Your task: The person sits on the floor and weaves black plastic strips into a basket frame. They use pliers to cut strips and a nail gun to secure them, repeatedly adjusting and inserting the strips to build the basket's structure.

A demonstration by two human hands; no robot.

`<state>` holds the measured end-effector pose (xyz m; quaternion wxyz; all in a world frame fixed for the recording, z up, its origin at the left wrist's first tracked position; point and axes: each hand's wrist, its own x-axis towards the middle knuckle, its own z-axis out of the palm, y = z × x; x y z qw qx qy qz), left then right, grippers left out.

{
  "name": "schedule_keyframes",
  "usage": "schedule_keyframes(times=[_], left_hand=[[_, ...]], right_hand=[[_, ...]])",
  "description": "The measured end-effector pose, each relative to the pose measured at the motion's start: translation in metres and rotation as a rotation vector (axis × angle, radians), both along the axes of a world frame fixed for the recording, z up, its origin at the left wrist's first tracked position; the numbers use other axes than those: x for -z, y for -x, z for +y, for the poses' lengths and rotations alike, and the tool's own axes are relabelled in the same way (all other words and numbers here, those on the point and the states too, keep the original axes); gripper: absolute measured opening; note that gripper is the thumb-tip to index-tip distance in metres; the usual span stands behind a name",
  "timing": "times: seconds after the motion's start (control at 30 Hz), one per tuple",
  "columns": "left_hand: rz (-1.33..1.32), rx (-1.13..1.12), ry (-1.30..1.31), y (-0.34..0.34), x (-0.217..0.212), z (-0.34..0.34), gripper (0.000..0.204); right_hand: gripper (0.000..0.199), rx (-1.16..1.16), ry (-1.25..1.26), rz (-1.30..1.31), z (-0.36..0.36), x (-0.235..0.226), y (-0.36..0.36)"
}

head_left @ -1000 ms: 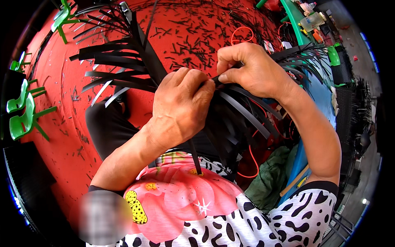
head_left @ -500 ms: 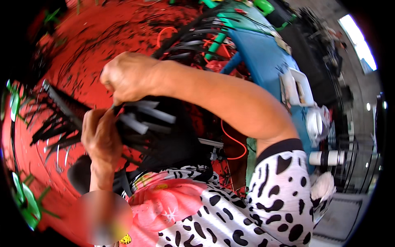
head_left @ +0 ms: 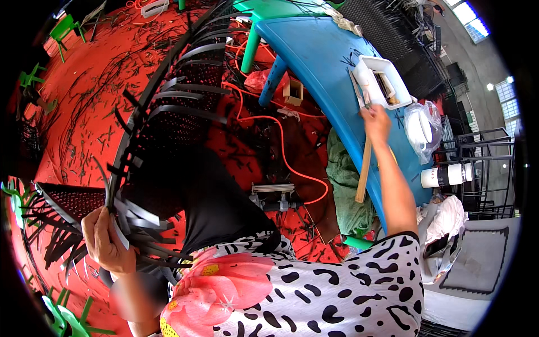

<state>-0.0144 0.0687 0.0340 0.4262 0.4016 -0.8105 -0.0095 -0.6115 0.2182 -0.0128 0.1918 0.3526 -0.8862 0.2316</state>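
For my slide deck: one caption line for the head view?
Left hand grips black woven strips; right hand reaches a white tray on the blue table.

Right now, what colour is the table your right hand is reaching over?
The table is bright blue, seen clearly in the head view.

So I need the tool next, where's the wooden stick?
In the head view, the long wooden stick hangs over the blue table's near edge, right side, below the right hand.

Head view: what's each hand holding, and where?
Left hand grips the black woven strip piece at its lower bunched strips. Right hand reaches the white tray; hold unclear.
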Motion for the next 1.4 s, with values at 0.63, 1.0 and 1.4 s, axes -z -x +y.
schedule_keyframes(times=[0.63,1.0,1.4], left_hand=[[-0.132,-0.032,0.037,-0.007,0.000,0.001,0.026],[-0.101,-0.102,-0.021,0.002,-0.016,0.011,0.019],[-0.235,-0.211,0.086,0.010,-0.046,0.019,0.020]], right_hand=[[0.011,-0.140,0.174,-0.066,0.044,0.008,0.077],[0.023,-0.702,-0.394,-0.404,-0.116,0.013,-0.097],[0.041,-0.691,-1.291,-0.735,0.026,0.354,-0.186]])
